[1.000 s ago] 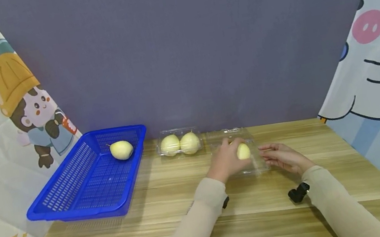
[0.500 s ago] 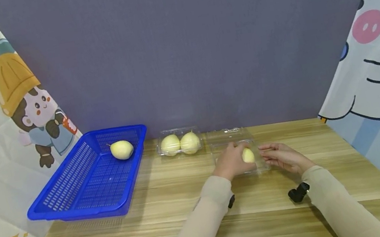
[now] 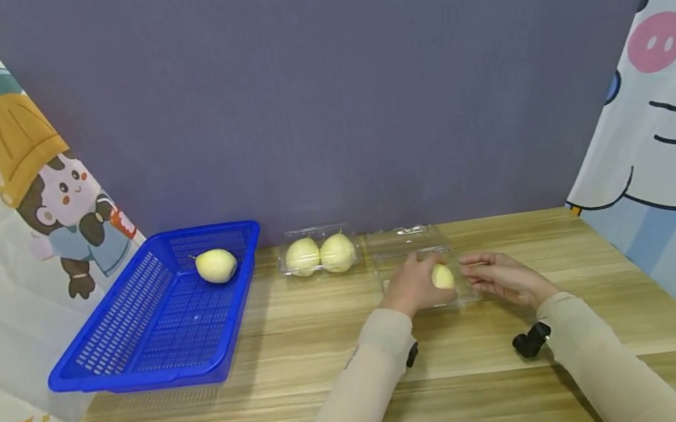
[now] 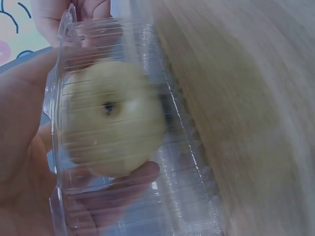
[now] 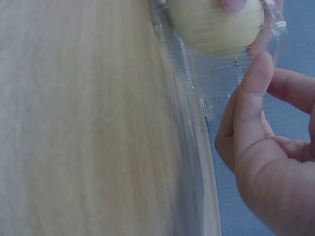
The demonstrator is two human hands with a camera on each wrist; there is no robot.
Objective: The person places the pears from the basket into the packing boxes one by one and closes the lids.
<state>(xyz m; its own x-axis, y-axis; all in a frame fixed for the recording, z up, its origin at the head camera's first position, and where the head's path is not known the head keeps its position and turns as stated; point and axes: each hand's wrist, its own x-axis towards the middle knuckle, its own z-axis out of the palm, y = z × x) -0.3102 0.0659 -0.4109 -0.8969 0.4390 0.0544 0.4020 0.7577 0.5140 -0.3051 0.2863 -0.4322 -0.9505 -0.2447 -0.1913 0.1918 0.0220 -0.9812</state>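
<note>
In the head view my left hand grips a pale yellow pear down in the base of a clear plastic clamshell box, whose lid is folded back toward the wall. The left wrist view shows the pear through the box's ribbed side, fingers and thumb around it. At the box's right end, my right hand pinches the edge between thumb and fingers; in the right wrist view the thumb tip lies right at that edge. The left palm covers the left part of the base.
Left of the box stands a second clear box holding two pears. A blue plastic basket on the left has one pear in it. A grey cloth wall closes off the table's back edge.
My left hand has moved slightly right and toward me, lowering the pear into the box base; over the last half second it barely moves. The right hand has stayed at the box's edge.
</note>
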